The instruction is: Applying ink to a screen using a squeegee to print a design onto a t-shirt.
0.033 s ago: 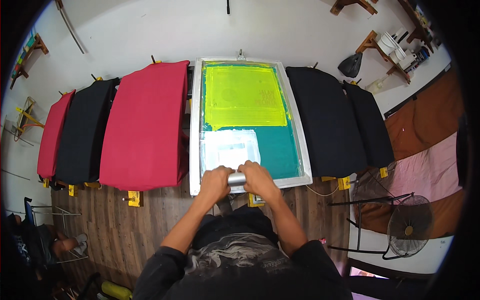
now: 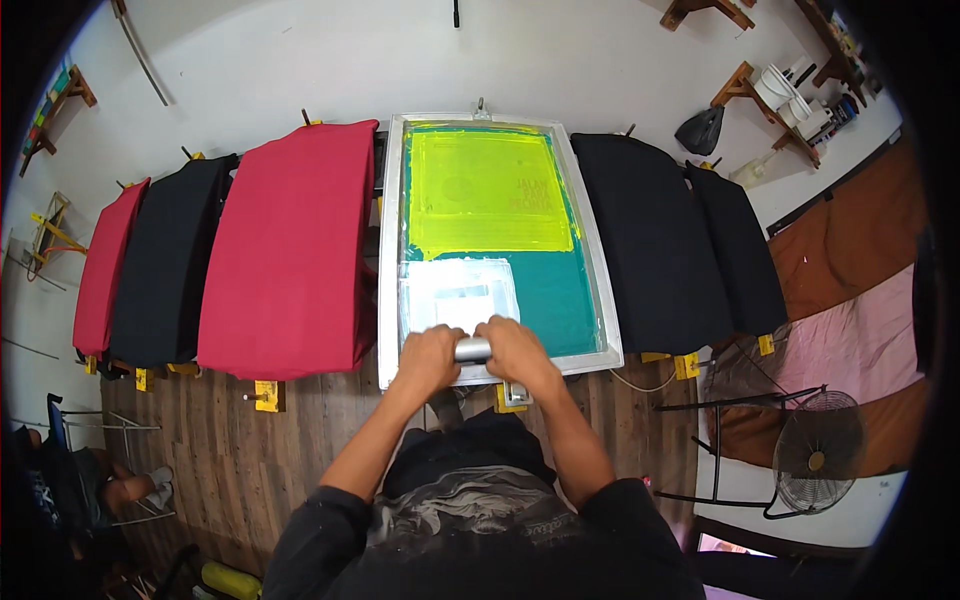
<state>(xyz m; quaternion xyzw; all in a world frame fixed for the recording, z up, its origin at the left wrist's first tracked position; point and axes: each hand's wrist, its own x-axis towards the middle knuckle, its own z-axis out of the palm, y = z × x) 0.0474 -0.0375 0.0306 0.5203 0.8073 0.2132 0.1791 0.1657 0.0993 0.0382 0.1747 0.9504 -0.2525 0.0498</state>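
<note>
My left hand (image 2: 430, 358) and my right hand (image 2: 512, 348) are both closed round a silver-handled squeegee (image 2: 472, 350), low on a silver-framed printing screen (image 2: 608, 300). Behind the squeegee lies a patch of white ink (image 2: 430, 290) at the screen's lower left. Yellow-green ink (image 2: 470, 175) covers the upper half, and bare teal mesh (image 2: 555, 300) shows at lower right. The squeegee's blade is hidden by my hands and its handle.
Red shirts (image 2: 280, 250) and black shirts (image 2: 650, 240) lie on boards on either side. A wall shelf (image 2: 790, 130) holds containers at upper right. A standing fan (image 2: 820, 450) is at lower right. A seated person's leg (image 2: 135, 485) shows at lower left, near a yellow cylinder (image 2: 232, 580).
My hands and the squeegee sit very slightly farther up the screen. The rest looks the same.
</note>
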